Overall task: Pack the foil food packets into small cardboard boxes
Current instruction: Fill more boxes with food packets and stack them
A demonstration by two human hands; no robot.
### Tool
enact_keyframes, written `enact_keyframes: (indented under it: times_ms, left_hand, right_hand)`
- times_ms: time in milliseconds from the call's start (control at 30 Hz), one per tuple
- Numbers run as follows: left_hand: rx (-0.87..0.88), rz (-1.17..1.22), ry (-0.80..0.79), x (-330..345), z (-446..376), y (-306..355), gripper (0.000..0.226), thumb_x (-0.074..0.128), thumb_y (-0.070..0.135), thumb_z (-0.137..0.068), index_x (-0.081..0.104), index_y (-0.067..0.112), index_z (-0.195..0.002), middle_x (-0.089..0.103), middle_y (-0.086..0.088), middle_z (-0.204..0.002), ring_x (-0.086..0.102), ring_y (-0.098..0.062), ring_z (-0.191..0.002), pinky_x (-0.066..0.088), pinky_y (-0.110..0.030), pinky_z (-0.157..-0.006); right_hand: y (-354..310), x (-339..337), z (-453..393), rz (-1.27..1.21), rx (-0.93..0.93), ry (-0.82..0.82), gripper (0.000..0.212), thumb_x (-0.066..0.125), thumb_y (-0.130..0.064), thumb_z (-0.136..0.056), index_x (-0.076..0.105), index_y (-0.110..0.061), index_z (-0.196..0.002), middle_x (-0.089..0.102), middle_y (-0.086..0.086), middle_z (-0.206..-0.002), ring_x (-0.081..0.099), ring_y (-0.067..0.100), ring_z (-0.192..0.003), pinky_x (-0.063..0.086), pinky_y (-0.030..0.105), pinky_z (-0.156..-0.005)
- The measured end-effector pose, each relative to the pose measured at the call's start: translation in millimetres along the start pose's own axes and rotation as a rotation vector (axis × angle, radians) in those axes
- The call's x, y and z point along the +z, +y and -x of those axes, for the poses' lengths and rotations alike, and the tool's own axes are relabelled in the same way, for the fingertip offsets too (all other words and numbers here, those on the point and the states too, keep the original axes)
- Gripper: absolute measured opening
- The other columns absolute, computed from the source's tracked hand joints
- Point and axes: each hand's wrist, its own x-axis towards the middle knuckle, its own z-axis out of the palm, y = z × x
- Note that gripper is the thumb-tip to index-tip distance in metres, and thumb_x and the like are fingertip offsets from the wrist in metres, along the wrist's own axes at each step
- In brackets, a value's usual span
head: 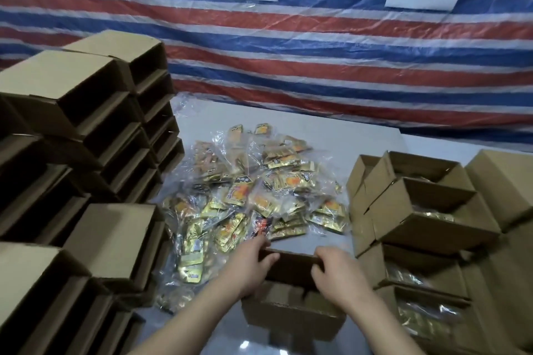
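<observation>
Both hands, left hand [249, 264] and right hand [339, 274], have fingers curled closed on the small brown cardboard box [291, 308] beside the gold foil packets [253, 196].

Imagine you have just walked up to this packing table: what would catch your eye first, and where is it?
The shiny heap of gold foil packets in clear wrap at the table's centre stands out first. Next, the left hand and right hand grip the far edge of an open cardboard box just in front of it. Stacks of empty boxes rise at left, and boxes holding packets at right.
</observation>
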Motion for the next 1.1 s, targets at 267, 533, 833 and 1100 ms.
enact_keyframes:
  times_ms: [267, 533, 833, 1100]
  left_hand:
    - [-0.139, 0.152, -0.043, 56.6, 17.3, -68.6, 0.028, 0.053, 0.041, -0.097, 0.056, 0.024, -0.119, 0.061, 0.007, -0.117, 0.056, -0.008, -0.106, 0.042, -0.019, -0.087]
    - [-0.083, 0.198, 0.066, 75.7, 24.5, -98.5, 0.013, 0.058, 0.04, -0.094, 0.056, 0.03, -0.086, 0.061, 0.013, -0.084, 0.055, 0.005, -0.08, 0.04, -0.011, -0.068]
    - [-0.057, 0.286, 0.112, 79.6, 29.6, -106.8, 0.012, 0.061, 0.042, -0.092, 0.061, 0.031, -0.089, 0.064, 0.012, -0.087, 0.055, 0.005, -0.082, 0.038, -0.008, -0.069]
    - [-0.078, 0.39, 0.067, 78.3, 23.9, -111.0, 0.01, 0.066, 0.037, -0.09, 0.068, 0.027, -0.087, 0.069, 0.01, -0.084, 0.06, 0.002, -0.08, 0.047, -0.016, -0.077]
  right_hand:
    - [8.0, 94.4, 22.6, -0.045, 0.054, -0.099, 0.011, 0.047, -0.035, -0.094, 0.056, -0.028, -0.095, 0.055, -0.008, -0.099, 0.056, 0.013, -0.098, 0.047, 0.029, -0.083]
    - [1.2, 117.5, 28.2, -0.028, 0.068, -0.111, 0.017, 0.045, -0.037, -0.094, 0.055, -0.026, -0.102, 0.056, -0.006, -0.106, 0.054, 0.015, -0.103, 0.043, 0.029, -0.087]
    - [-4.5, 92.3, -19.6, -0.105, 0.143, -0.072, 0.038, 0.038, -0.046, -0.1, 0.064, -0.021, -0.11, 0.065, -0.005, -0.105, 0.06, 0.016, -0.097, 0.045, 0.031, -0.085]
    - [-81.4, 48.8, -147.1, -0.244, 0.021, -0.047, 0.039, 0.05, -0.035, -0.097, 0.056, -0.007, -0.123, 0.063, 0.001, -0.097, 0.059, 0.015, -0.074, 0.047, 0.031, -0.061]
